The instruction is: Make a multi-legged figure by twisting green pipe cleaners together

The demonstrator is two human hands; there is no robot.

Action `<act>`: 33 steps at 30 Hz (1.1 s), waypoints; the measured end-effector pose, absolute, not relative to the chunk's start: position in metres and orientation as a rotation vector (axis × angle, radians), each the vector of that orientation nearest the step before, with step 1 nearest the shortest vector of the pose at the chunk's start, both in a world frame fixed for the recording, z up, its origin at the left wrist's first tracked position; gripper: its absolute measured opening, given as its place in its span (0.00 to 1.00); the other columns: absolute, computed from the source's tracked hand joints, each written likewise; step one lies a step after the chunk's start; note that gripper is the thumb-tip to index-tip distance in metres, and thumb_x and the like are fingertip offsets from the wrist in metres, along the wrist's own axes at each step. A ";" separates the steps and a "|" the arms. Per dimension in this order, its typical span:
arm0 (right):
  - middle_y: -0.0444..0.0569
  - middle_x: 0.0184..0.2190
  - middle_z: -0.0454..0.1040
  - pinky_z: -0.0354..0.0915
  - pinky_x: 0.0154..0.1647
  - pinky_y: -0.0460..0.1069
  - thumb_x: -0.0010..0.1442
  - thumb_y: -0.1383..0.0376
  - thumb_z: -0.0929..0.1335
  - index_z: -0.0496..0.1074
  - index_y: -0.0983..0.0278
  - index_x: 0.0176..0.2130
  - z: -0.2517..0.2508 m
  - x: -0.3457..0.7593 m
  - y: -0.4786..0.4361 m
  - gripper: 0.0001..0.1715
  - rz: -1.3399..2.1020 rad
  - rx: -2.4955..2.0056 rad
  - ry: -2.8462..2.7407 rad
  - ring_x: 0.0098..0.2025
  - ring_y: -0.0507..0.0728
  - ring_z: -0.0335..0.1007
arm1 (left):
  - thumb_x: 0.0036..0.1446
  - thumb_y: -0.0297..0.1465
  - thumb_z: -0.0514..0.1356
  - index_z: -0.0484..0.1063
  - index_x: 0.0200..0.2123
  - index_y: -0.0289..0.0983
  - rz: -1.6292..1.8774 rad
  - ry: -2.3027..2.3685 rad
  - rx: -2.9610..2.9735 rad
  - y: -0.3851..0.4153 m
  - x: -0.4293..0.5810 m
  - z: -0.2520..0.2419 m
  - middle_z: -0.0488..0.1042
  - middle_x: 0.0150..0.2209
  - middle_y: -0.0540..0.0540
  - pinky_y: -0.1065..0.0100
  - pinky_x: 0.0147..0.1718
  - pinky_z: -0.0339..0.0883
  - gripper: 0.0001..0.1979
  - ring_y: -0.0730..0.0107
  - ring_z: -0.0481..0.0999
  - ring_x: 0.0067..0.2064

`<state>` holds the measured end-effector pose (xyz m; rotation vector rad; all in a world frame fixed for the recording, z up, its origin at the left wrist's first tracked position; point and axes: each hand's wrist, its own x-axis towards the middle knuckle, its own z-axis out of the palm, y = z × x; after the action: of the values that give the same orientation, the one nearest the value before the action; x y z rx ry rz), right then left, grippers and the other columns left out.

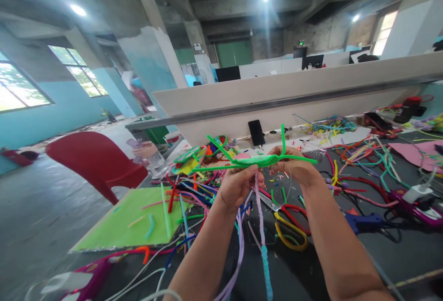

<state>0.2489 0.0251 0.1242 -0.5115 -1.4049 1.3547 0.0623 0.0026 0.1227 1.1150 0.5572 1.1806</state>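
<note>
Between my two hands, above the table, I hold a bundle of green pipe cleaners (265, 160), joined along the middle with loose ends sticking out on both sides. My left hand (242, 182) is closed on its near left part, thumb on top. Fingers of my right hand (292, 165) wrap the right part from behind, partly hidden by the green stems. A twisted strand (260, 213), lilac above and light blue below, hangs down from by my left fingers. Scissors (290, 232) with red and yellow handles lie on the table under my hands.
Piles of coloured pipe cleaners (367, 162) spread over the dark table. A green sheet (131, 218) lies at left, near a red chair (93, 160) and a clear bottle (152, 158). A phone (256, 132) leans on the partition. A blue glue gun (363, 221) and power strip (415, 206) are at right.
</note>
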 end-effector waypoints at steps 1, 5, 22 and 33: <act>0.41 0.24 0.74 0.67 0.27 0.46 0.41 0.64 0.77 0.73 0.64 0.34 0.123 0.246 0.026 0.18 1.357 -0.493 -1.407 0.24 0.50 0.70 | 0.49 0.33 0.65 0.74 0.26 0.30 1.157 0.560 1.119 0.002 0.063 0.122 0.74 0.21 0.46 0.70 0.22 0.69 0.09 0.72 0.73 0.21; 0.40 0.23 0.73 0.66 0.26 0.45 0.40 0.63 0.78 0.72 0.63 0.30 0.120 0.237 0.029 0.17 1.307 -0.451 -1.395 0.23 0.49 0.68 | 0.49 0.33 0.65 0.75 0.27 0.31 1.124 0.565 1.126 0.003 0.064 0.120 0.75 0.21 0.45 0.69 0.22 0.69 0.09 0.70 0.73 0.20; 0.38 0.23 0.67 0.61 0.23 0.44 0.42 0.59 0.76 0.68 0.59 0.38 0.113 0.202 0.024 0.23 1.218 -0.379 -1.107 0.21 0.47 0.61 | 0.41 0.33 0.69 0.75 0.29 0.32 1.370 0.680 1.109 0.001 0.071 0.127 0.73 0.21 0.49 0.66 0.22 0.70 0.12 0.71 0.72 0.22; 0.37 0.22 0.61 0.57 0.20 0.42 0.52 0.62 0.71 0.66 0.57 0.38 0.122 0.180 0.008 0.13 1.110 -0.317 -0.899 0.19 0.46 0.55 | 0.47 0.32 0.65 0.75 0.25 0.33 1.303 0.557 1.108 0.003 0.069 0.122 0.73 0.20 0.48 0.67 0.24 0.67 0.07 0.70 0.72 0.22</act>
<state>0.1801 0.0079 0.1222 -0.3166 -0.8992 1.1100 0.0688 0.0034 0.1219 1.1075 0.5573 1.3026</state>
